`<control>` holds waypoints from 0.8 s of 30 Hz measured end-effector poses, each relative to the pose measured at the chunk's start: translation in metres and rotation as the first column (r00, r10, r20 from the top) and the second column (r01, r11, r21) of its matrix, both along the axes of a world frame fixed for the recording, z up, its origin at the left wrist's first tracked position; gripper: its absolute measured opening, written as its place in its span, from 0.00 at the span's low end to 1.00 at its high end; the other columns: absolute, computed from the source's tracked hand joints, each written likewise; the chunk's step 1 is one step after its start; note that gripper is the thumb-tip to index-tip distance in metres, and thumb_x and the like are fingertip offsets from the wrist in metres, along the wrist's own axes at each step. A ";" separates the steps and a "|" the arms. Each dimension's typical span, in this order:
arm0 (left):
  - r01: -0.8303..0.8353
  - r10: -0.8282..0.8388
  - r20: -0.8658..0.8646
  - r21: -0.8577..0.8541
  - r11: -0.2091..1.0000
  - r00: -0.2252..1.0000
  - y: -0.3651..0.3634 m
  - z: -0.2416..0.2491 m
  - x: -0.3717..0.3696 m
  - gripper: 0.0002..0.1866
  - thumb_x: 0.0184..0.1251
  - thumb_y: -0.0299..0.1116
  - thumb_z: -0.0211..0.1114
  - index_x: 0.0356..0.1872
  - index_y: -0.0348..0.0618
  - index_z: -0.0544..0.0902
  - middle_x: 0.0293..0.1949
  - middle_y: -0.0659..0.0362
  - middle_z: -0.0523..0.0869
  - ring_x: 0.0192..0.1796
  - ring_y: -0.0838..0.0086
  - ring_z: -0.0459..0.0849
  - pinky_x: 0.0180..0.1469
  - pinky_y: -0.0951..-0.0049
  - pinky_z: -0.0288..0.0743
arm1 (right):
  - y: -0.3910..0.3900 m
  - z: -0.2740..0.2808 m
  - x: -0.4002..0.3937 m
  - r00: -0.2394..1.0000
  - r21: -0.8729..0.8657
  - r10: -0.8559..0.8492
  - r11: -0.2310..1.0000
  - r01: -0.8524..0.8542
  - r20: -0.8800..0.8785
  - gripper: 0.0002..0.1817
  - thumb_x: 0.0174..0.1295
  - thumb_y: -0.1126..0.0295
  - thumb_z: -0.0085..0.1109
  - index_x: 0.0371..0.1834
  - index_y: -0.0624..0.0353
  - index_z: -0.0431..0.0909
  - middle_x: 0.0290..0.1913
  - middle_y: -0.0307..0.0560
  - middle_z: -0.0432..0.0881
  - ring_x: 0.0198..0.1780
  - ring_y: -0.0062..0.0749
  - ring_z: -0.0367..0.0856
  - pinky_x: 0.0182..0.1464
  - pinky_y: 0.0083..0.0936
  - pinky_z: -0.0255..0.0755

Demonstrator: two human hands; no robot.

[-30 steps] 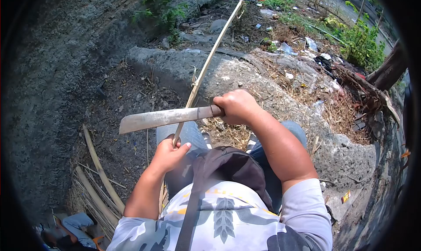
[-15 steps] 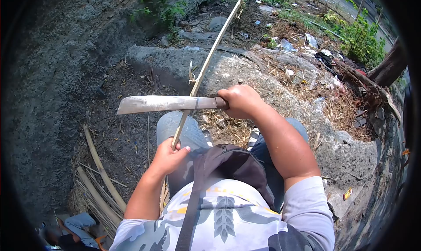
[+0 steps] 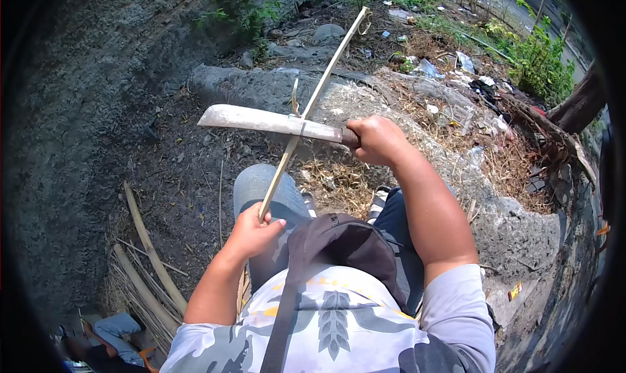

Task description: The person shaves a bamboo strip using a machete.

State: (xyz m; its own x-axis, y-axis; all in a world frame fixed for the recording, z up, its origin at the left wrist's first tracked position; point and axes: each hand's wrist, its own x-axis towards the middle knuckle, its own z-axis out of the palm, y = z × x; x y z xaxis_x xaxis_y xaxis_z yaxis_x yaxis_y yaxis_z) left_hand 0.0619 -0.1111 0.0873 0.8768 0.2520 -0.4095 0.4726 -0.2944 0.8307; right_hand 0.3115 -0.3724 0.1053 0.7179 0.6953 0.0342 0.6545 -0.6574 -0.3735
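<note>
My left hand [image 3: 253,233] is closed round the lower end of a thin, pale wooden strip [image 3: 331,63], which looks like split bamboo. The strip slants up and away to the right. In my right hand [image 3: 378,140] is the dark handle of a machete [image 3: 251,119]. Its broad, worn blade lies across the strip about midway and points left. A curled shaving [image 3: 295,99] stands up from the strip just beyond the blade, and another curl hangs near its far tip.
Long poles and thin sticks [image 3: 153,242] lie at my left. A rough wall [image 3: 72,145] rises on that side. Ahead are a rock ledge [image 3: 365,105], dry litter and plastic scraps. A tree trunk [image 3: 580,102] stands at right. Another person [image 3: 114,337] sits at lower left.
The machete has moved forward and right along the strip, its tip now tilted up more. The curled shaving stands more upright. My left hand has hardly moved.
</note>
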 end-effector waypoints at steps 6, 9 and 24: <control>0.047 -0.038 -0.076 0.117 0.992 0.996 -0.002 0.009 -0.001 0.19 0.66 0.31 0.80 0.35 0.49 0.72 0.26 0.74 0.72 0.28 0.89 0.69 0.27 0.81 0.63 | 0.012 0.002 -0.010 0.966 -0.054 0.171 0.985 -0.163 0.195 0.10 0.51 0.65 0.71 0.36 0.49 0.84 0.34 0.49 0.89 0.40 0.53 0.90 0.44 0.48 0.83; 0.048 -0.056 0.077 0.099 0.994 0.995 0.013 -0.006 -0.019 0.18 0.67 0.32 0.78 0.35 0.48 0.72 0.25 0.72 0.74 0.26 0.88 0.70 0.24 0.77 0.64 | -0.012 -0.011 0.022 0.995 0.059 -0.052 0.997 0.047 0.089 0.09 0.53 0.67 0.66 0.38 0.50 0.84 0.35 0.53 0.89 0.42 0.57 0.89 0.45 0.51 0.82; 0.058 -0.040 -0.074 0.257 0.965 0.996 0.007 0.012 -0.007 0.16 0.64 0.33 0.79 0.34 0.45 0.74 0.27 0.67 0.78 0.29 0.85 0.75 0.29 0.75 0.72 | 0.020 -0.001 -0.012 0.987 -0.055 0.143 0.989 -0.140 0.069 0.11 0.53 0.65 0.70 0.40 0.50 0.85 0.37 0.51 0.90 0.44 0.55 0.90 0.48 0.49 0.84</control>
State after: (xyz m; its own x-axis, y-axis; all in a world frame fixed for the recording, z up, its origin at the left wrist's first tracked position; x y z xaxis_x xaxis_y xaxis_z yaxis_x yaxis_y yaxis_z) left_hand 0.0544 -0.1041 0.0997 0.8633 0.3147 -0.3945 0.5045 -0.5189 0.6901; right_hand 0.2993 -0.3525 0.1040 0.6089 0.7919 0.0458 0.7665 -0.5726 -0.2908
